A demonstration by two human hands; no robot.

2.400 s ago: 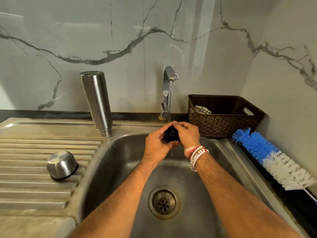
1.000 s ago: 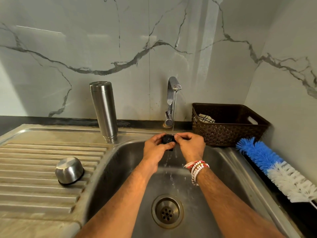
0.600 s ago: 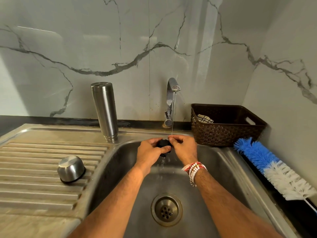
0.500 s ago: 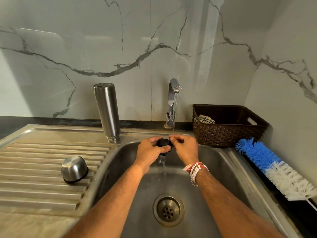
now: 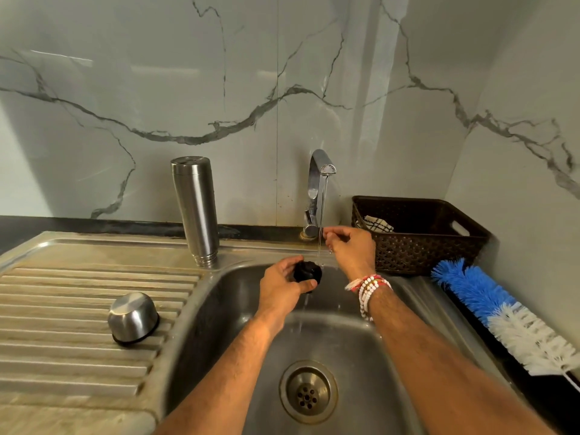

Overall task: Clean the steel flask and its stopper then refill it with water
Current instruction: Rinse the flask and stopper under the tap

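My left hand (image 5: 282, 285) grips the black stopper (image 5: 308, 273) over the sink basin (image 5: 345, 356), under a thin stream of water from the tap (image 5: 318, 189). My right hand (image 5: 351, 249) is off the stopper, raised near the tap's base with its fingers loosely curled and holding nothing. The steel flask (image 5: 196, 211) stands upside down on the sink's back edge, left of the tap. Its steel cap (image 5: 133, 318) lies mouth down on the ribbed drainboard (image 5: 62, 309).
A dark woven basket (image 5: 420, 237) with a checked cloth (image 5: 378, 223) sits right of the tap. A blue and white bottle brush (image 5: 502, 312) lies on the dark counter along the right wall. The drain (image 5: 308, 391) is at the basin's bottom.
My right hand has let go of the stopper and moved up and right toward the tap. My left hand alone now holds the stopper under the water.
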